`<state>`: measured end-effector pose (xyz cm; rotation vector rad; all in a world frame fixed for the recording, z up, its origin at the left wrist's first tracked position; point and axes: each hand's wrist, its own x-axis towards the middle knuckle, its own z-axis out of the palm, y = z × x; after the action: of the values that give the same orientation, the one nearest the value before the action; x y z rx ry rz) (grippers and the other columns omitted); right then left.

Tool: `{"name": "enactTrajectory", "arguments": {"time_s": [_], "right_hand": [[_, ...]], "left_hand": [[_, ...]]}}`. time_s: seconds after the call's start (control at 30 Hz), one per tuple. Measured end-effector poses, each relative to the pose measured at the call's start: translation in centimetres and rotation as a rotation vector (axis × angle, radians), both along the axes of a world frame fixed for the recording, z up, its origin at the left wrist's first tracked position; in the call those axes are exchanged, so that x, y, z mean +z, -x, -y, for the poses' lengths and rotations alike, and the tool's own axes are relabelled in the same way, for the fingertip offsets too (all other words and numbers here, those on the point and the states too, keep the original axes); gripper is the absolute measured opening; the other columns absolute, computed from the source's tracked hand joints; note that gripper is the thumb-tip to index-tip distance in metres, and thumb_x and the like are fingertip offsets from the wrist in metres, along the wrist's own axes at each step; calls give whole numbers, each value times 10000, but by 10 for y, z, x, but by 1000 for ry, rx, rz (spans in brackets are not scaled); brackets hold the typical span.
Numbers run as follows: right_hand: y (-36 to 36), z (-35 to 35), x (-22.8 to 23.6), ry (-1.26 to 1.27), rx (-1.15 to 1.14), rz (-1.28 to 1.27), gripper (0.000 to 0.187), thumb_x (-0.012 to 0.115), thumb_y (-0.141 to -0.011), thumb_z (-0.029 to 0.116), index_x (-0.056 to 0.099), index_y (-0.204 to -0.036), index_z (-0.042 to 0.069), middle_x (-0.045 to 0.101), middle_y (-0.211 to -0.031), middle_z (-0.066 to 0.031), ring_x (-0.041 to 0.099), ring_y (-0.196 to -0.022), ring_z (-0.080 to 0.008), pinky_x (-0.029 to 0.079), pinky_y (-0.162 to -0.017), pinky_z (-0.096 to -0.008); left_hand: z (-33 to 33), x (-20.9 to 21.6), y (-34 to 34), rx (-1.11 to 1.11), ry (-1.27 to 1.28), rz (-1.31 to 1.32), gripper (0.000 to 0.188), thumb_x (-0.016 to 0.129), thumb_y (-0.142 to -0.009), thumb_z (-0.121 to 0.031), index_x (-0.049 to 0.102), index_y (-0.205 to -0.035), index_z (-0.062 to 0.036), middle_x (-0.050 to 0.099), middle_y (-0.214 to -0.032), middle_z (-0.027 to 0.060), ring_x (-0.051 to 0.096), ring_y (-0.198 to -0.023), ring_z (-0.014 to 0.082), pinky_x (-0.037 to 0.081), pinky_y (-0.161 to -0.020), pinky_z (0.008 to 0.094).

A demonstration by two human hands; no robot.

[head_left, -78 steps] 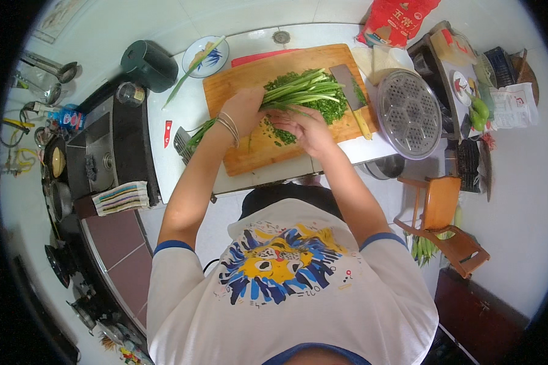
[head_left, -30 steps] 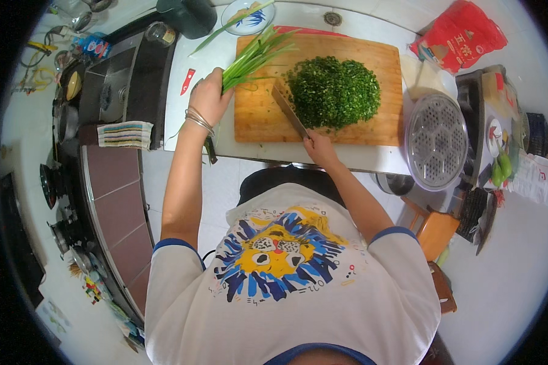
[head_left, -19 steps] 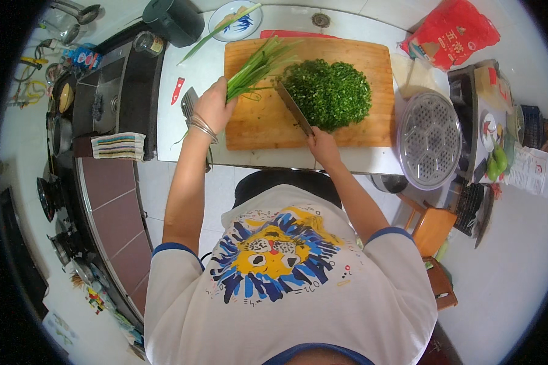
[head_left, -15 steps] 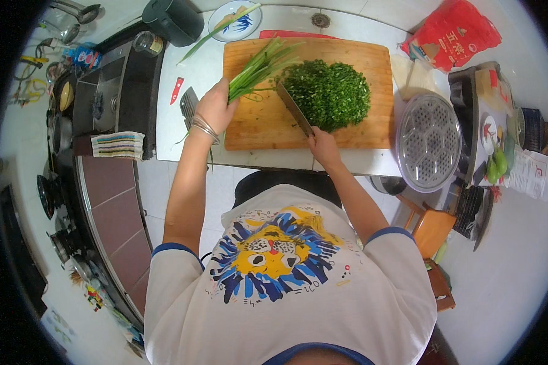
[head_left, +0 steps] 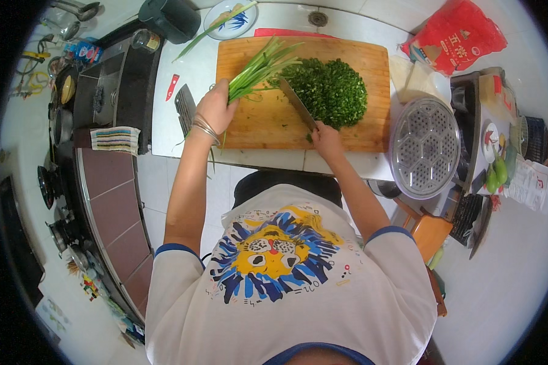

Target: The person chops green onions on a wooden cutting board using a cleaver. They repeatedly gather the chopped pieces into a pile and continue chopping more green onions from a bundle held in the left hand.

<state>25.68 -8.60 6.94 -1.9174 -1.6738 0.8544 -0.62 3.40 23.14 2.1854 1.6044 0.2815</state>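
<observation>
Over the left edge of the cutting board [head_left: 249,129], your left hand [head_left: 214,111] is closed around a bunch of green stalks [head_left: 257,73], the fingers wrapped over it with no gap to be seen. The longer part of the bunch leans far and to the right above the board, and a few thin ends trail out near your wrist. Your right hand [head_left: 327,141], at the near edge of the board, is clamped on the handle of a knife [head_left: 298,104], your fist hiding most of that handle. The blade slants from your fist toward the far left, beside the left side of a pile of chopped greens [head_left: 332,91] heaped on the middle and right of the board; whether its edge touches the wood, you cannot tell from above. Just left of your left hand lies a dark flat tool [head_left: 184,109], and a round tray with holes [head_left: 425,146] sits to the right of the board
</observation>
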Motion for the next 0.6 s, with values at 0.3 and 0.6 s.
{"name": "enactTrajectory", "arguments": {"time_s": [0.3, 0.6], "right_hand": [[-41, -9, 4, -34, 16, 39, 231, 536, -834, 147, 579, -1025, 24, 600, -786, -215, 591, -735, -396, 481, -657, -474], [-61, -14, 12, -4, 7, 27, 260, 540, -831, 145, 596, -1040, 1, 616, -810, -228, 604, -750, -380, 480, -671, -458]], "left_hand": [[2, -2, -17, -12, -6, -11, 243, 607, -784, -111, 426, -894, 8, 573, -827, 250, 568, -795, 423, 458, -667, 476], [3, -4, -17, 0, -12, -24, 250, 615, -778, -110, 436, -904, 10, 579, -846, 252, 572, -801, 422, 459, -669, 478]]}}
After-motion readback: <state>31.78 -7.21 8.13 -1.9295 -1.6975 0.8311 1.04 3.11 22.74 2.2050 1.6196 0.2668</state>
